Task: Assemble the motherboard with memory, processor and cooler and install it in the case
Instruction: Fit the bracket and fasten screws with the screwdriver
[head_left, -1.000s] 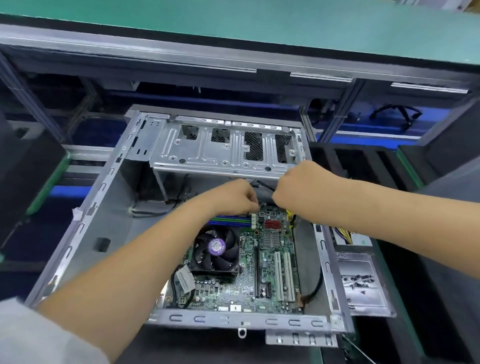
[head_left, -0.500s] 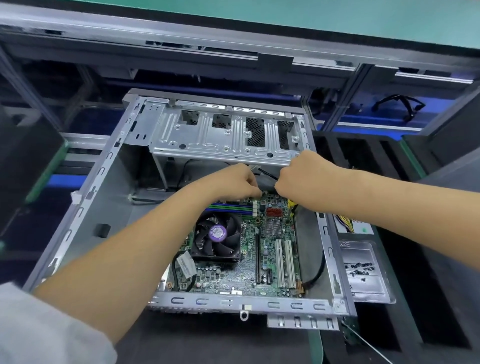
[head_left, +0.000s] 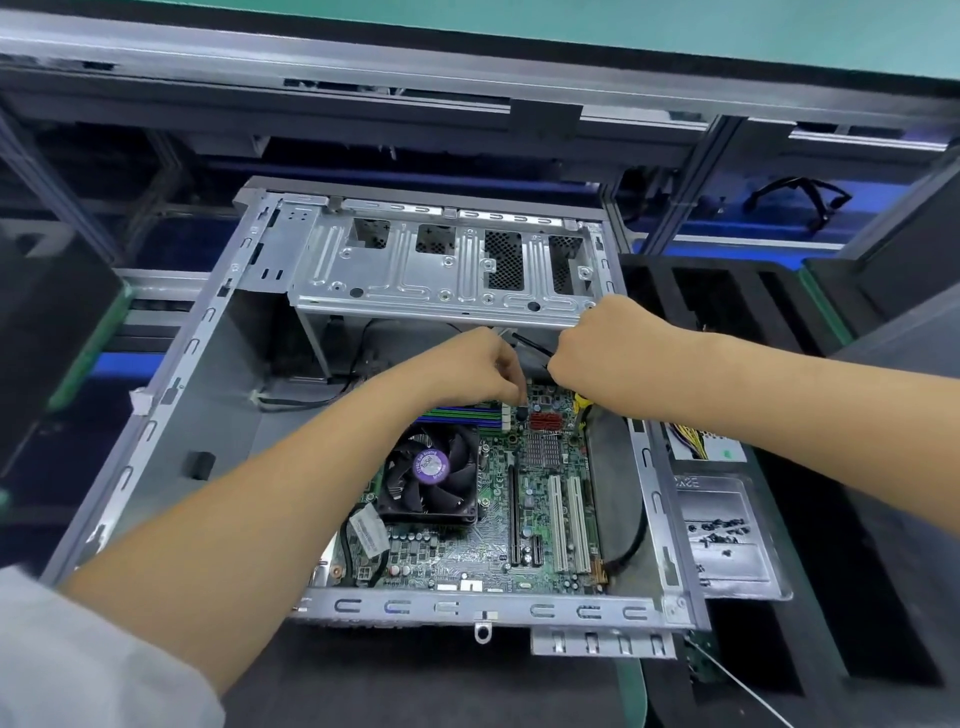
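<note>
Now both hands (head_left: 610, 353) curled at motherboard (head_left: 524, 499) far edge, gripping black cable (head_left: 531, 343); drive cage (head_left: 441, 270) close above.

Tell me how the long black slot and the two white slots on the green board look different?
The long black slot is dark, single and longer; the two white slots are pale, paired and shorter. The black one lies nearer the black cooler fan; the white ones lie nearer the case's right wall. All are empty, parallel strips on the green motherboard.

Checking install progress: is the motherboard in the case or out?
In: the motherboard lies flat inside the open case, within its walls.
</note>
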